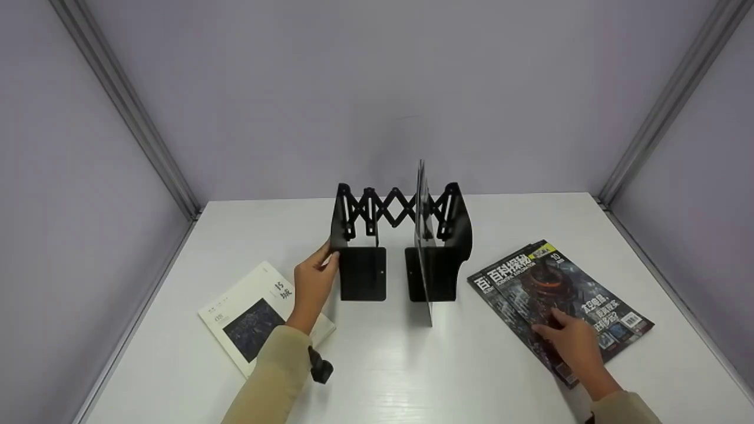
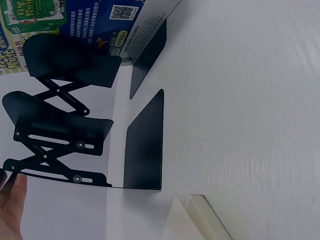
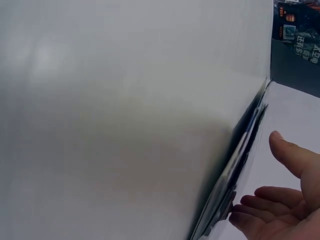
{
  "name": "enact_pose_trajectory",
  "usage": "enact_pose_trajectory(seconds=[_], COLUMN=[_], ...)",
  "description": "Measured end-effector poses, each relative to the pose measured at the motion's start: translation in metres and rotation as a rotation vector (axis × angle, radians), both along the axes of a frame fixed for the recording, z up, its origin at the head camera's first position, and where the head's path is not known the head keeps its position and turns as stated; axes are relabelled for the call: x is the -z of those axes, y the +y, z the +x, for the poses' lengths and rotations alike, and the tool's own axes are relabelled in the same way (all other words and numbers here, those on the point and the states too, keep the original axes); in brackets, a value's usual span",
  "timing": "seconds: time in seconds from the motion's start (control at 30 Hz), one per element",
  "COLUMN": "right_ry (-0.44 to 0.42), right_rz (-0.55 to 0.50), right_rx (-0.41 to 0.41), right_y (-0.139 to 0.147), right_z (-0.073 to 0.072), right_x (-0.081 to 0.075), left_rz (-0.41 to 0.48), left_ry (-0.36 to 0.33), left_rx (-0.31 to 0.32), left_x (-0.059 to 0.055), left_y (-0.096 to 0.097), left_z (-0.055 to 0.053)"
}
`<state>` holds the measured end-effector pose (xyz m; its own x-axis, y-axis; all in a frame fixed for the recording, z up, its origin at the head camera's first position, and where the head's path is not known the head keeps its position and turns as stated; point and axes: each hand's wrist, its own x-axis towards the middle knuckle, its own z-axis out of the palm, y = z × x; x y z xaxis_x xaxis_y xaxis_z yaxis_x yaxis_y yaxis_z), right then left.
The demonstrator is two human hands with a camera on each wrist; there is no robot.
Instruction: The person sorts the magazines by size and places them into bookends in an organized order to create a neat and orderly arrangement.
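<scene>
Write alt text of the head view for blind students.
A person's left hand grips a black expandable book rack holding thin upright publications on a white table; the right hand is over overlapping magazines; a pale book lies at left.

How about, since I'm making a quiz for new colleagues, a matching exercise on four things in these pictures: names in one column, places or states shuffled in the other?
Column one
1. Left hand
2. Right hand
3. White book
4. Rack

Column two
A. At the dark magazines
B. Black, standing mid-table with a crisscross back
C. Lying flat, to the left of the rack
D. Gripping the side of the rack

Right pairs: 1-D, 2-A, 3-C, 4-B
</scene>
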<state>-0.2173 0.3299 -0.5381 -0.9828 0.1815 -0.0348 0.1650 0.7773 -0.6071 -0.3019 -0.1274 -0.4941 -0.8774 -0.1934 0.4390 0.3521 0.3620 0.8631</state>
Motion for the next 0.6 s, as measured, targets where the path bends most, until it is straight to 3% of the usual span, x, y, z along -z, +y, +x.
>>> enact_pose_trajectory(seconds=[0.6], right_ry=[-0.018], right_rz=[0.156], right_rx=[-0.091], right_y=[-0.0002], right_z=[-0.0048], right_x=[-0.0023], left_rz=[-0.006], left_ry=[-0.006], left_rx=[-0.021], left_x=[-0.0008], left_y=[0.0004], left_z=[-0.0010])
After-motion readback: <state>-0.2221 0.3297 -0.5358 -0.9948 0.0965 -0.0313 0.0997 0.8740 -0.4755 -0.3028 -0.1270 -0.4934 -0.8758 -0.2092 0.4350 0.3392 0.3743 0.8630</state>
